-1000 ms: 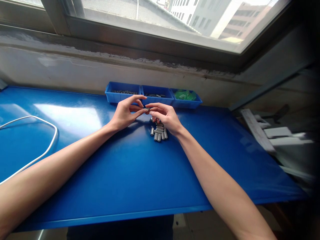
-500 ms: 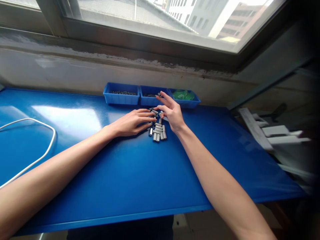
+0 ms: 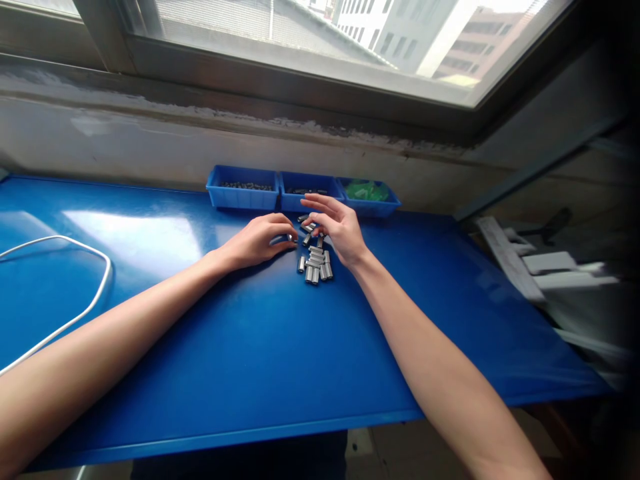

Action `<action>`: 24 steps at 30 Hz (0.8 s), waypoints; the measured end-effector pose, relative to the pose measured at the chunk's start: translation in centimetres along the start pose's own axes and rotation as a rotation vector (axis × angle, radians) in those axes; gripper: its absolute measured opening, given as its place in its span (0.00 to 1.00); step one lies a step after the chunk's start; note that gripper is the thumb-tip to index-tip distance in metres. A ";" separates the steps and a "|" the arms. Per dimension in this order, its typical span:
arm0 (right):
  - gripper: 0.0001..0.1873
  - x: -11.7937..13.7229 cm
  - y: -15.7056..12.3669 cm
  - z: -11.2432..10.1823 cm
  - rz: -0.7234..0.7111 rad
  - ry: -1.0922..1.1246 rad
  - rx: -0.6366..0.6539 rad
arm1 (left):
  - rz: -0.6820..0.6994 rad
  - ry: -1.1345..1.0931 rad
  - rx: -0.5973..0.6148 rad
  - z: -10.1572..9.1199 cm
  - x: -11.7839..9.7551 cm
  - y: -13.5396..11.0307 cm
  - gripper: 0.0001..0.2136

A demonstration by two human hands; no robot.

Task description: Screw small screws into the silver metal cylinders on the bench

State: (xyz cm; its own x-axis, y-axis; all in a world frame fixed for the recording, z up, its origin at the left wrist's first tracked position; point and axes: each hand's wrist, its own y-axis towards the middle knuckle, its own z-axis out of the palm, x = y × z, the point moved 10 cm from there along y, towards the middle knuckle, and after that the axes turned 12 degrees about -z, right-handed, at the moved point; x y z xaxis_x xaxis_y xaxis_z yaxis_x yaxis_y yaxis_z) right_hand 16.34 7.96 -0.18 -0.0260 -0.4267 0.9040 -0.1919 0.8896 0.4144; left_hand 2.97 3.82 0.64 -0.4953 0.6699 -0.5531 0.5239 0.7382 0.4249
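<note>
Several short, shiny metal cylinders [image 3: 316, 257] lie in a small cluster on the blue table [image 3: 260, 360], some side by side and some at angles. On the cluster's left is my left hand [image 3: 263, 240], its fingers bent towards the thumb around a small metal cylinder [image 3: 292, 238], of which only a bit shows. My right hand [image 3: 343, 230] hovers over the far right side of the cluster. Its fingers are apart and curve to the left, hiding some of the pieces below. I see nothing held in it.
Three joined blue bins stand along the wall: the left bin [image 3: 243, 198] holds small dark parts, the middle bin [image 3: 295, 203] dark pieces, the right bin [image 3: 395, 202] green items. A white cable [image 3: 107, 267] curves across the table's left. White objects [image 3: 555, 263] are at the right.
My left hand has drawn back slightly to the left and its fingers have curled in around a piece. My right hand has lowered a little, and more of the cluster shows between the hands.
</note>
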 end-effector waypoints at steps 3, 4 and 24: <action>0.20 0.1 -0.1 0.2 0.003 0.010 0.008 | -0.012 -0.002 -0.013 -0.2 -0.1 0.1 0.09; 0.20 0.2 -0.1 0.3 0.004 0.010 0.009 | -0.009 -0.008 -0.024 -0.4 -0.2 0.1 0.10; 0.11 0.5 -0.6 1.3 -0.032 -0.138 0.095 | -0.424 -0.591 -0.240 -2.3 5.4 -0.2 0.20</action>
State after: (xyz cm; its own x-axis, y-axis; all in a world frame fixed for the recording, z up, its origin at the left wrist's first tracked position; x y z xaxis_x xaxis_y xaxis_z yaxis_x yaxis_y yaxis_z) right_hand 15.19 6.96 -0.11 -0.1521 -0.4786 0.8647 -0.2863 0.8588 0.4250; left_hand -1.43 7.51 -0.75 -0.1319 0.2213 -0.9662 0.1735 0.9649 0.1973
